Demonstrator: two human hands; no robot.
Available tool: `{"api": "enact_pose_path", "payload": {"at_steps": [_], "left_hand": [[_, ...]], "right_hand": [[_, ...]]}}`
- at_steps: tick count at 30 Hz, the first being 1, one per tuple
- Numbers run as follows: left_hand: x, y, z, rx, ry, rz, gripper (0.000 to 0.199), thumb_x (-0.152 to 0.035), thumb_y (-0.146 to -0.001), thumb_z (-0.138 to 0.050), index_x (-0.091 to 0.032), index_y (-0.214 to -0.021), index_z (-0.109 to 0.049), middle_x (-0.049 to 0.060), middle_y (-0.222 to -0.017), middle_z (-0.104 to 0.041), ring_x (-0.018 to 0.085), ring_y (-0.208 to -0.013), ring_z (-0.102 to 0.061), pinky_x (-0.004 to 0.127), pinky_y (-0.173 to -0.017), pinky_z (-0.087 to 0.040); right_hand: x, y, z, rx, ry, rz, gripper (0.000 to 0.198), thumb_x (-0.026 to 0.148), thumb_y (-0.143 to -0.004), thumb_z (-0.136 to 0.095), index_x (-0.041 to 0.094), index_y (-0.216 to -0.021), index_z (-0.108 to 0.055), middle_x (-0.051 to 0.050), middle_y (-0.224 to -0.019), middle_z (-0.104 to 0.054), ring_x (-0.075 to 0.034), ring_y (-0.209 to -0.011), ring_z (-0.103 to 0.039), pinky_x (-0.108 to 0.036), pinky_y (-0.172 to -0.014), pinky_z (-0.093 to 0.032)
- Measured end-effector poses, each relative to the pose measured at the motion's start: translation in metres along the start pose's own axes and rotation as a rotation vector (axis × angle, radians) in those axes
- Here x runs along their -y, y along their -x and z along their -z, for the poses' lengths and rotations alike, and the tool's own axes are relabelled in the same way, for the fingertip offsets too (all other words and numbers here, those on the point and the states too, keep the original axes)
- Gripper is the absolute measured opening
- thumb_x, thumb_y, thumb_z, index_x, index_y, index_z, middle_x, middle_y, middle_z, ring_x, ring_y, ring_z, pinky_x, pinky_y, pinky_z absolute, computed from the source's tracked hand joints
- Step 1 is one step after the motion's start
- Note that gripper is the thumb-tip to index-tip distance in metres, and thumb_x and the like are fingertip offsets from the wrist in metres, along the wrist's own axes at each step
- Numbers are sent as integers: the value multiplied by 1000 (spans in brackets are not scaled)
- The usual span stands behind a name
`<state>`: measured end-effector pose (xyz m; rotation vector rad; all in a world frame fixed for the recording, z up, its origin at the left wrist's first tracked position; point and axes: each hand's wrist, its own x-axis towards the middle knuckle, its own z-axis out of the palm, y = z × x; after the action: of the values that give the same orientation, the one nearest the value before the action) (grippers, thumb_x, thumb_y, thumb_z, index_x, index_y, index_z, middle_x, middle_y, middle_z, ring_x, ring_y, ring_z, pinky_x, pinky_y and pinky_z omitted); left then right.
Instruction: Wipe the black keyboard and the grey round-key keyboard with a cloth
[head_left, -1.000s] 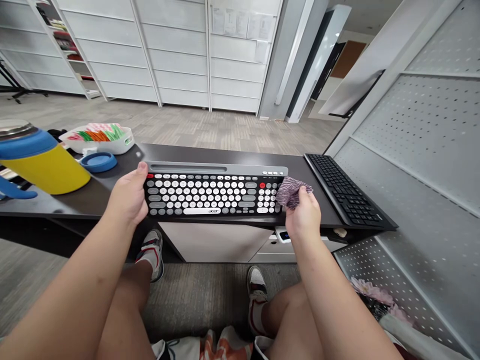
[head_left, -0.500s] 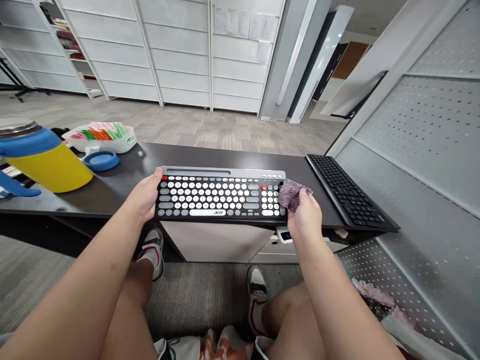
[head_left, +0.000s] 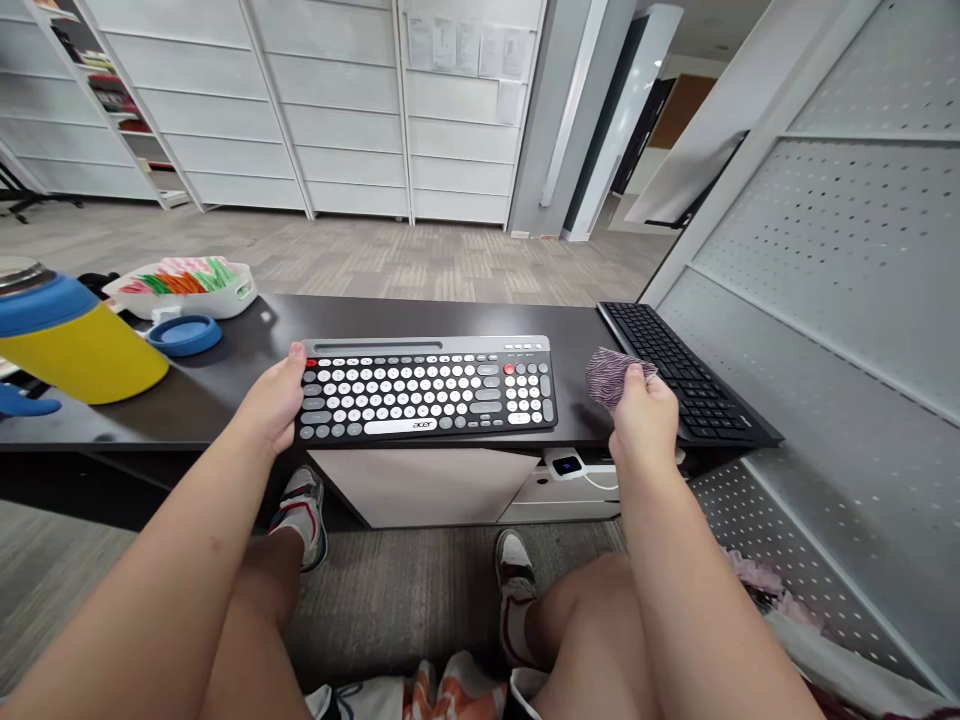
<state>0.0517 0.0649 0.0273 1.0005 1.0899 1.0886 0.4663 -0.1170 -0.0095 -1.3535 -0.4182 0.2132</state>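
A grey and black keyboard (head_left: 420,390) with round white and grey keys and two red ones lies along the front of the dark desk. At its left end, my left hand (head_left: 276,398) grips the edge, thumb on top and fingers partly hidden at the side. My right hand (head_left: 643,410) pinches a striped purple cloth (head_left: 611,378), crumpled and held off to the right of the keyboard, apart from it. Just beyond that hand is a second, all-black keyboard (head_left: 679,370), set at an angle on the desk's right side.
On the left of the desk (head_left: 480,318) stand a yellow and blue mug (head_left: 90,345), a blue lid (head_left: 185,335) and a white basket (head_left: 240,290) of colourful items. A white device with a small screen (head_left: 566,465) sits below the desk edge. A perforated panel (head_left: 847,230) bounds the right.
My right hand has moved right with the cloth, away from the keyboard's right end, which now shows fully. My left hand still grips the left end. The whole view has shifted slightly.
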Motion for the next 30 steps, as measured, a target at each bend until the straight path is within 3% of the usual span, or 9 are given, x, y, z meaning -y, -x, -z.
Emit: {"api": "enact_pose_path", "payload": {"at_steps": [9,14,17,20,24,30], "left_hand": [[0,-2,0,17,-26,-5,42,-47,-110,-47,-12,-125,-65,13,-94,-81,25,-85,-81,47,-85,-67],[0,-2,1,3,-36,-4,40,-45,-110,-47,-12,-124,-65,14,-95,-81,24,-80,-81,47,-83,-67],[0,-2,1,4,-33,-9,39,-44,-110,-48,-12,-125,-65,14,-96,-82,24,-78,-81,47,-84,-67],[1,-2,1,16,-16,-15,39,-43,-110,-48,-12,-126,-65,15,-97,-82,24,-79,-81,47,-85,-67],[1,-1,1,35,-14,-13,40,-44,-110,-47,-12,-127,-65,15,-96,-82,24,-80,-82,47,-85,-67],[0,2,0,30,0,-20,39,-44,-110,-49,-13,-128,-63,14,-97,-82,24,-83,-82,47,-87,-67]], "right_hand": [[1,27,-19,280,273,38,58,72,-92,-60,16,-95,-76,-6,-87,-76,-21,-79,-66,-31,-76,-50],[9,35,-19,382,489,170,48,62,-98,-56,20,-99,-80,-3,-84,-78,-21,-78,-66,-30,-74,-48],[14,38,-17,432,555,229,37,50,-98,-59,25,-114,-82,-4,-102,-83,-25,-93,-73,-35,-84,-53],[17,40,-17,436,579,246,39,46,-99,-59,28,-126,-80,-6,-118,-82,-29,-111,-74,-40,-95,-56],[17,43,-18,421,597,282,40,42,-100,-58,27,-129,-79,-6,-127,-79,-29,-122,-72,-43,-105,-56],[10,46,-21,423,643,502,38,33,-100,-57,21,-129,-79,-8,-137,-74,-25,-131,-68,-42,-118,-50]]}}
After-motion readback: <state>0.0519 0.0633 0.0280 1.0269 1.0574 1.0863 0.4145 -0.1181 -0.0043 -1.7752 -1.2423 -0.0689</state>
